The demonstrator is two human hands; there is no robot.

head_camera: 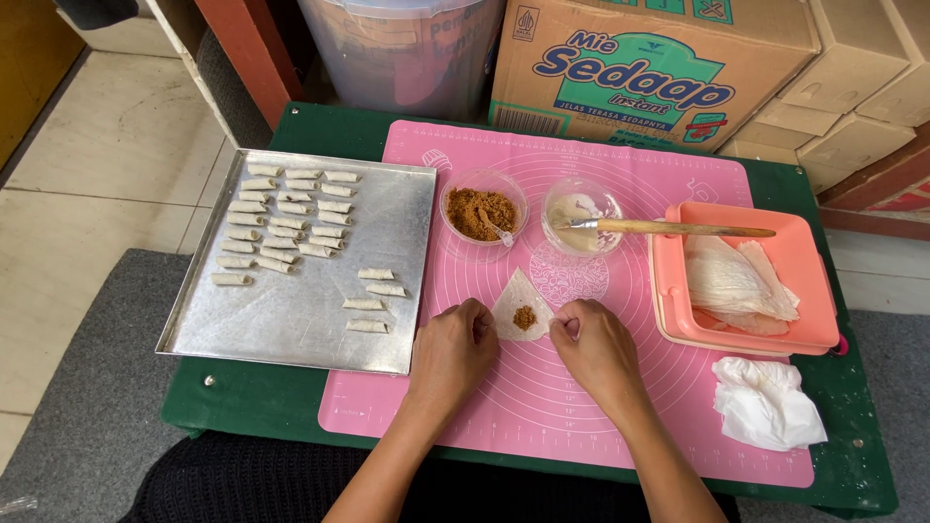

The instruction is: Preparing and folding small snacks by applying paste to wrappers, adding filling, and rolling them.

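Both hands, left hand (pixel 453 347) and right hand (pixel 591 344), pinch a filled triangular wrapper (pixel 521 308); beyond them, a bowl of brown filling (pixel 481 211).

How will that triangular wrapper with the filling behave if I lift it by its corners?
The wrapper looks thin and see-through, so probably floppy and easily torn. The loose brown filling would likely spill if it sags. Both hands pinch its lower corners.
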